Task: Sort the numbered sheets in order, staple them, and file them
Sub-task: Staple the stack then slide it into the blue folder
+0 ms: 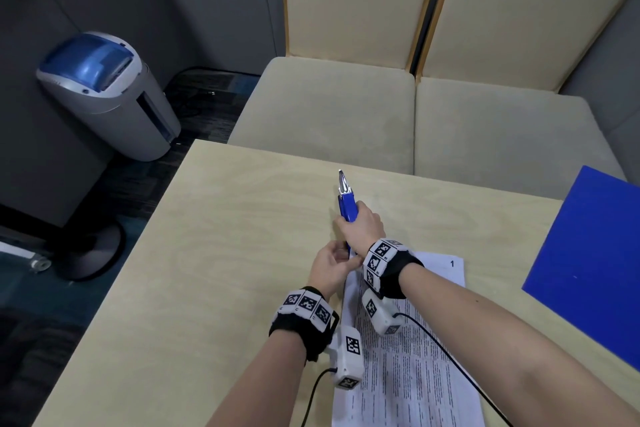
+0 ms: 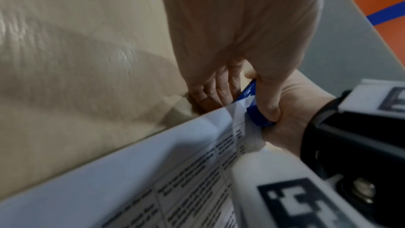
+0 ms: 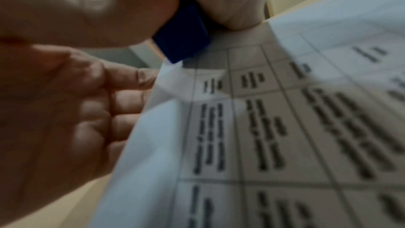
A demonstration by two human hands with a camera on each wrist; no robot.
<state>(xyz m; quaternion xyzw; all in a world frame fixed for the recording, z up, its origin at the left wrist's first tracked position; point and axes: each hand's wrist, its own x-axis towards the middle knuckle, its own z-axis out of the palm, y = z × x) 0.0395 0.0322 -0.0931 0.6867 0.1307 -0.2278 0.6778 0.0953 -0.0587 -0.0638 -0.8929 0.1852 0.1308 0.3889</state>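
Right hand grips stapler, pointing away; left hand apparently pinches sheets' corner.

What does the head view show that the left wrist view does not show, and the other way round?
Only the head view: the number 1 on the top sheet, the blue folder, the shredder, two chairs and the stapler's metal end.
Only the left wrist view: the corner of the sheets entering the stapler.
Both: the right hand gripping the blue stapler, the left hand, the sheets and the table.
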